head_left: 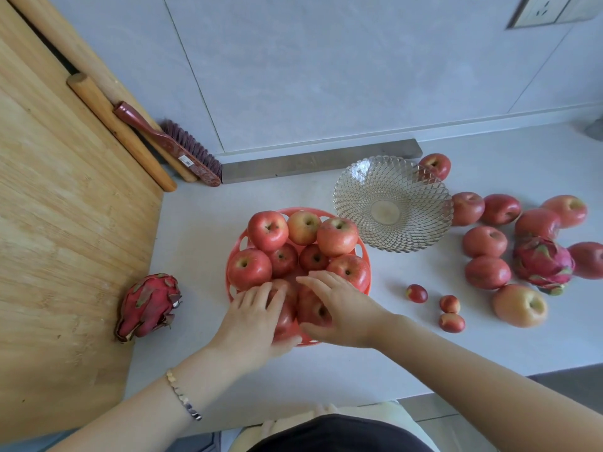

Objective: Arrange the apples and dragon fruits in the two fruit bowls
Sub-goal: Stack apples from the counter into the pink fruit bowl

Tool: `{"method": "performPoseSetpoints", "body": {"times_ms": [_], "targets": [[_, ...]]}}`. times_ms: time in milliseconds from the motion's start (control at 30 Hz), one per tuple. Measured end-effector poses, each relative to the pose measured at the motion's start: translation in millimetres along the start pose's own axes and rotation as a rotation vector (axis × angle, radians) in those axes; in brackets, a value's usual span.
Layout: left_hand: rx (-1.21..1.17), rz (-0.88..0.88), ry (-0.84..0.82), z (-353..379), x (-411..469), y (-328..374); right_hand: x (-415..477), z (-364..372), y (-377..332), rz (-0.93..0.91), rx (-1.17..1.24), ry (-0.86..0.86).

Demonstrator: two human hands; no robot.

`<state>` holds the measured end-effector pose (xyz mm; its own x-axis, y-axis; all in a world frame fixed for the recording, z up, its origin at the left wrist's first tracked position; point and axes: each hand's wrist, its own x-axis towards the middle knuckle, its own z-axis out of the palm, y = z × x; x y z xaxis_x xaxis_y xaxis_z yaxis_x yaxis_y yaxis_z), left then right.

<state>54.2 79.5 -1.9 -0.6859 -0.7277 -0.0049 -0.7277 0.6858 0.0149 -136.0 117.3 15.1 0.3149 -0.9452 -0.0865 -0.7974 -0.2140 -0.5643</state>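
In red bowl (235,290), both hands on apples (284,247), no legible text

No text is legible; the brush (182,150) handle's sticker is blurred.

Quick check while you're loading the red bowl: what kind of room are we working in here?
Most likely a home kitchen. The fruit sits on a pale countertop against a grey tiled wall with a wall socket, and a large wooden board with rolling pins lies to the left.
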Motion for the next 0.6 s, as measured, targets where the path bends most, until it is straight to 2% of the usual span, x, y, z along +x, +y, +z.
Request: {"method": "performPoseSetpoints", "body": {"times_ms": [67,133,200,233,267,333,367,433,500,600], "targets": [[-0.137,-0.087,-0.061,-14,10,5,-4,-8,10,0.003,0.075,0.138],[-0.243,-0.101,-0.032,-24,22,9,-8,-17,27,0.076,0.161,0.373],[-0.327,-0.093,0.026,-34,36,14,-16,-27,49,0.264,0.159,0.595],[-0.364,-0.08,0.029,-39,43,17,-21,-29,64,0.411,0.114,0.651],[-0.384,-0.056,0.024,-43,48,21,-27,-29,79,0.586,0.052,0.62],[-0.395,0.007,0.04,-48,56,28,-41,-23,106,0.906,-0.048,0.358],[-0.408,0.022,0.05,-49,59,32,-47,-16,115,0.992,-0.072,0.22],[-0.45,0.022,0.051,-50,62,38,-55,1,128,1.005,-0.13,0.03],[-0.488,0.035,0.054,-52,64,44,-58,12,134,0.949,-0.171,-0.03],[-0.618,-0.011,0.031,-54,68,48,-51,9,126,0.942,0.046,0.161]]}}
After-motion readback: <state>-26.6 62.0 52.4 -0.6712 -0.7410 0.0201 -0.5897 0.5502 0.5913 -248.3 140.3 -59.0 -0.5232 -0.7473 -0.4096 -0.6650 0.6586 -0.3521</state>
